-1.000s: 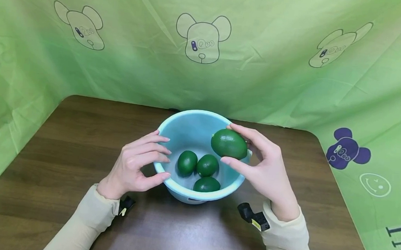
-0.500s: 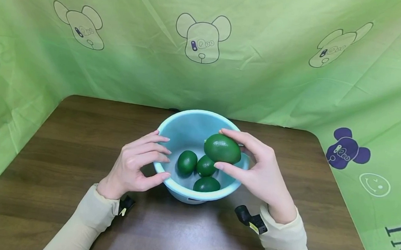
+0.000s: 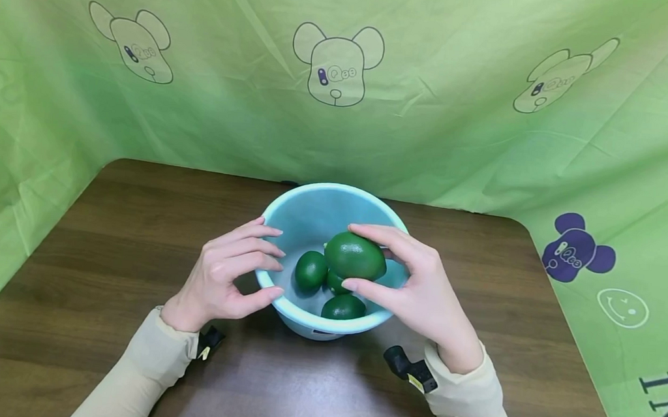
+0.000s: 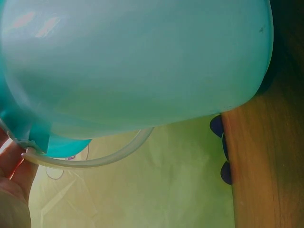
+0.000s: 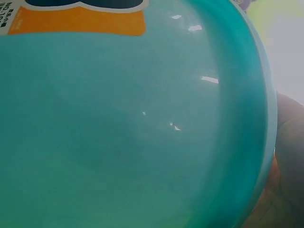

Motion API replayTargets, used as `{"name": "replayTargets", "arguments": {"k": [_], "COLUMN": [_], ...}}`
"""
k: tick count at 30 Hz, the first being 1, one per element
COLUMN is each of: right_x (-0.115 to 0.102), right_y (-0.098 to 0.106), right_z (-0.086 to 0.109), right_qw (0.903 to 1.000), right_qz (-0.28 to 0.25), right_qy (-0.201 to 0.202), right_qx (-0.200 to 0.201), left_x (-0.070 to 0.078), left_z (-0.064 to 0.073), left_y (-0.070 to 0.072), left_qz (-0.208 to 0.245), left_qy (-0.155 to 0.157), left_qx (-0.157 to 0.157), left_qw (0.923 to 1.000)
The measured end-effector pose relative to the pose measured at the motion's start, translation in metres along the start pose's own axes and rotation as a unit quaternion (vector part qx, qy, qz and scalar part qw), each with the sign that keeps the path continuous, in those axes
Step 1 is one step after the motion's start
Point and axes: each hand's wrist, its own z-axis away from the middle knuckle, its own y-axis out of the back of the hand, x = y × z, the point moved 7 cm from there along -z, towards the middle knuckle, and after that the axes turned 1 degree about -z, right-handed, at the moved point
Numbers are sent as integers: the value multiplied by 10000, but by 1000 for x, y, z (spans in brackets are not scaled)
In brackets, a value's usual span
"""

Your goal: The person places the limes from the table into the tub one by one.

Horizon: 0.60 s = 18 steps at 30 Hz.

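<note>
A light blue bucket [image 3: 305,196] stands on the table, with several glossy dark green oval fruits [image 3: 310,272] at its bottom. My right hand [image 3: 421,294] holds another green oval fruit [image 3: 355,256] between thumb and fingers, over the bucket's opening; it partly hides a fruit below. My left hand [image 3: 229,272] holds the bucket's left rim, its fingertips reaching over the edge. In the left wrist view, fingers of my left hand [image 4: 16,175] are at the rim beside the handle joint. The right wrist view shows mostly bucket wall [image 5: 118,104]; the held fruit is hidden there.
The brown wooden table [image 3: 130,251] carries the bucket near its back edge. Behind and beside it hangs a green printed cloth [image 3: 223,121]. A pale bucket handle [image 4: 104,159] curves down outside the wall. Black wrist cameras [image 3: 410,368] sit at both cuffs.
My right hand has moved left and slightly down with the green oval fruit, from the bucket's right rim to over its middle. The left hand and bucket have stayed put.
</note>
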Motion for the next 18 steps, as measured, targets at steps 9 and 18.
{"name": "replayTargets", "arguments": {"k": [9,18], "right_x": [-1,0], "right_y": [-1,-3], "right_z": [-1,1], "right_qw": [9999,9998], "right_qz": [-4,-78], "right_qy": [5,-56], "right_qx": [-106,-180], "left_x": [-1,-1], "left_z": [0,1], "left_y": [0,0], "left_qz": [-6,-25], "left_qy": [5,-46], "left_qx": [-17,-17], "left_qw": [10000,10000]}}
